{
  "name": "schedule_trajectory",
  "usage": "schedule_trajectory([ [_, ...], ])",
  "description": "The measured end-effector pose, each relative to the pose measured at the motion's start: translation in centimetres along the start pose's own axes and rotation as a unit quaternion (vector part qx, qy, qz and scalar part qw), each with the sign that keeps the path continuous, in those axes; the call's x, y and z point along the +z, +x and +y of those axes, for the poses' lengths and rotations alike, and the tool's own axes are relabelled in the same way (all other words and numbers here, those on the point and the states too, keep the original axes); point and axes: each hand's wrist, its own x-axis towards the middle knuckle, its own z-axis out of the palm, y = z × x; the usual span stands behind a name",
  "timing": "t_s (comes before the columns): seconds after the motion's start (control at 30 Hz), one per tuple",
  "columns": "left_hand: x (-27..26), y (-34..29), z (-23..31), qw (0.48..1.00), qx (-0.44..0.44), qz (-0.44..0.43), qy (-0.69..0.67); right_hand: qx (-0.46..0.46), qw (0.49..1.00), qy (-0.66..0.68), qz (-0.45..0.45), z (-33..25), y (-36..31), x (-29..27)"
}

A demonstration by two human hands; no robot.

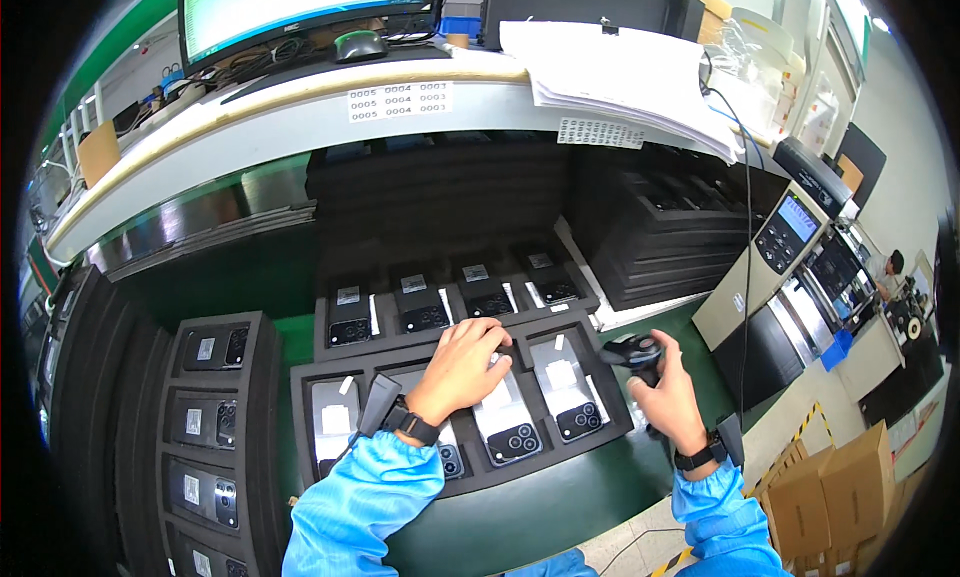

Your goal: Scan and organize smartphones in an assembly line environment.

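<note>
My left hand (462, 367) reaches over a black foam tray (470, 485) of phones lying camera side up. Its fingers bend around a small white tab (496, 358) at the top of a phone (508, 417); the fingertips are partly hidden. Under my left wrist, another phone (450, 461) is mostly covered. At the tray's right end lies a phone (565, 389) with a white tab, and at its left end another phone (335, 422). My right hand (668, 392) is wrapped around the handle of a black handheld barcode scanner (634, 351), right of the tray.
Behind stands another foam tray (330, 352) of phones, with stacked foam trays (660, 247) at the back right. More phones fill a foam tray (262, 417) at left. A label printer (760, 267) stands right. Papers (620, 77) overhang the shelf; a cable hangs down. Cardboard boxes (830, 492) sit lower right.
</note>
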Motion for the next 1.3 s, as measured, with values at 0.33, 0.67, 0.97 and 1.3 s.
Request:
schedule_trajectory([
  [0.33,0.8,-1.5,-0.8,0.999,0.004,0.039,-0.023,-0.051,0.973,0.127,-0.187,-7.5,-4.8,6.4],
  [0.67,0.9,-2.2,-0.7,0.993,0.037,0.049,0.105,-0.017,0.997,0.077,-0.02,-4.9,-3.4,3.0],
  [0.97,2.3,-2.9,-0.1,0.99,0.039,0.046,0.127,0.064,0.993,-0.073,0.062,3.1,-1.8,1.7],
  [1.3,1.2,-1.1,-0.2,0.998,-0.032,0.045,-0.025,0.035,0.993,-0.095,0.06,2.3,0.8,2.4],
])
